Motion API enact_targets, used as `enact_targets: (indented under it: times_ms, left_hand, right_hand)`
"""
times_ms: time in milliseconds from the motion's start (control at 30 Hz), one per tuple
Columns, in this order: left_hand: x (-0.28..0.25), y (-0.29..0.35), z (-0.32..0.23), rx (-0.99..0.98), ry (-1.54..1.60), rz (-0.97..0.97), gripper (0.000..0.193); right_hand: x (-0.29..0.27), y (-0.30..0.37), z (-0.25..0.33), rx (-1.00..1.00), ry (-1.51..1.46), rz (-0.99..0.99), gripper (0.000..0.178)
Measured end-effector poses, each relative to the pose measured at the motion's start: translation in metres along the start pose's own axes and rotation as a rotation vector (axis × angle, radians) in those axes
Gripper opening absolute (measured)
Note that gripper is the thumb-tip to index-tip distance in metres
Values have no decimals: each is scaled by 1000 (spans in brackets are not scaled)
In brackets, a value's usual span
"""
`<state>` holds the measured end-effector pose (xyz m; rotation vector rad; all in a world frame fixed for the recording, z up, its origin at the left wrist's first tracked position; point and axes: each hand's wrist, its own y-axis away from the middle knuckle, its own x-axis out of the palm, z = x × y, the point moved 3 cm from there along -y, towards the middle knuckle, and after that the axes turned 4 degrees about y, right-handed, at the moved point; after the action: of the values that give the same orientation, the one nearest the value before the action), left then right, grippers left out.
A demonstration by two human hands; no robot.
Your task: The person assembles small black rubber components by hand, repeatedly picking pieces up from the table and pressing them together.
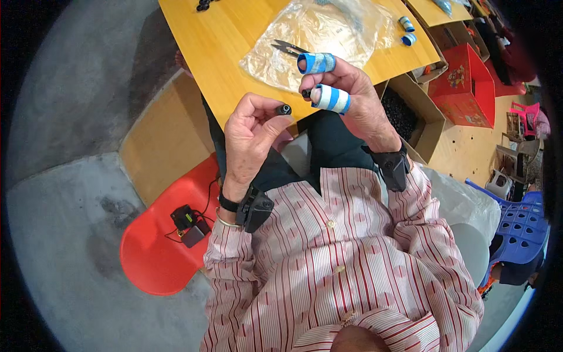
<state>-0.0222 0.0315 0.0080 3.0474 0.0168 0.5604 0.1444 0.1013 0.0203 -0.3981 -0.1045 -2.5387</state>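
Note:
My left hand (252, 132) is closed, pinching a small black cylindrical part (284, 110) with a round hole in its end. Just to its right, my right hand (358, 97) holds another small black part (306, 93) between thumb and finger. Blue-and-white striped tape wraps (332, 98) cover the tips of that thumb and finger. The two black parts are apart, held above the table's near edge. Beyond my right hand, a pair of dark scissors or snips (288, 48) lies on a clear plastic bag (264, 58).
The yellow table (202, 35) carries two more striped tape rolls (409, 39) at right. Beside it stands a cardboard box (431, 126) of black parts (399, 111). A red box (463, 85) is farther right. A red chair (152, 258) holds a black device (185, 217) with cables.

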Motion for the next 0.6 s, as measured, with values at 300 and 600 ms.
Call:
enact_targets:
  times_ms: [300, 600]
  left_hand:
    - [29, 23, -16, 96, -81, 48, 21]
    - [30, 30, -10, 130, -216, 38, 18]
  right_hand:
    - [0, 38, 15, -120, 138, 52, 39]
    - [2, 56, 17, -132, 187, 49, 37]
